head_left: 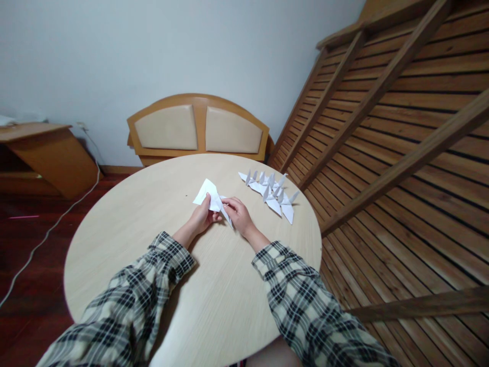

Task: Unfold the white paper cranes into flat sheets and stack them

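together, both forearms reach forward from plaid flannel sleeves and meet near the middle of the round tabletop (153, 239), wrists angled in toward each other. the left hand (199, 218) is curled with its thumb raised against the white paper piece (209, 195), its grip pinching the sheet's lower edge. the right hand (239, 214) lies knuckles-up, its grip pinching the narrow pointed end of the same piece. that one paper piece is thin, creased and angular, held just above the tabletop's centre. the tabletop is pale, smooth and wood-grained. near its right rim, apart from the hands, lies a cluster of folded paper figures (272, 193), white with sharp upright points; they overlap, so i cannot count them exactly. beyond the far edge stands one chair (198, 130) with two padded beige panels in a curved wooden frame.
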